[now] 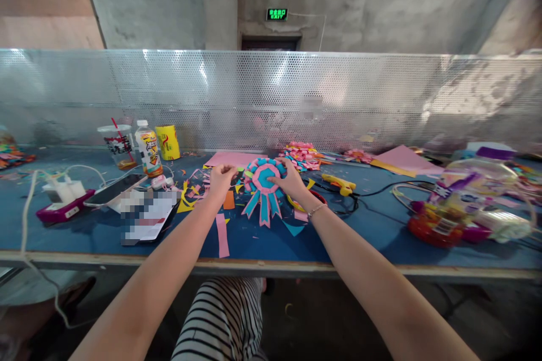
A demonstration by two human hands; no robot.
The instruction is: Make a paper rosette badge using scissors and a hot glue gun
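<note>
A blue and pink rosette (pixel 265 177) with hanging ribbon tails stands slightly tilted above the table. My right hand (pixel 292 181) grips its right edge, thumb on the front face. To the left of the rosette is my left hand (pixel 222 179), thumb and fingers pinched together. Whatever is between those fingertips is too small to make out. Below the left hand lies a pink strip (pixel 222 236), near an orange paper piece (pixel 229 199). Yellow and pink scraps (pixel 188 197) are scattered beside the left wrist. Just beyond my right hand rests a yellow glue gun (pixel 339 184).
Finished-looking rosettes (pixel 300 155) are piled at the back. On the left stand a cup (pixel 118 149), a bottle (pixel 148 149) and a yellow can (pixel 168 142), with phones (pixel 157 217) and a power strip (pixel 68 206) nearer. A bottle of reddish liquid (pixel 438 228) stands right. A perforated screen (pixel 237 96) backs the table.
</note>
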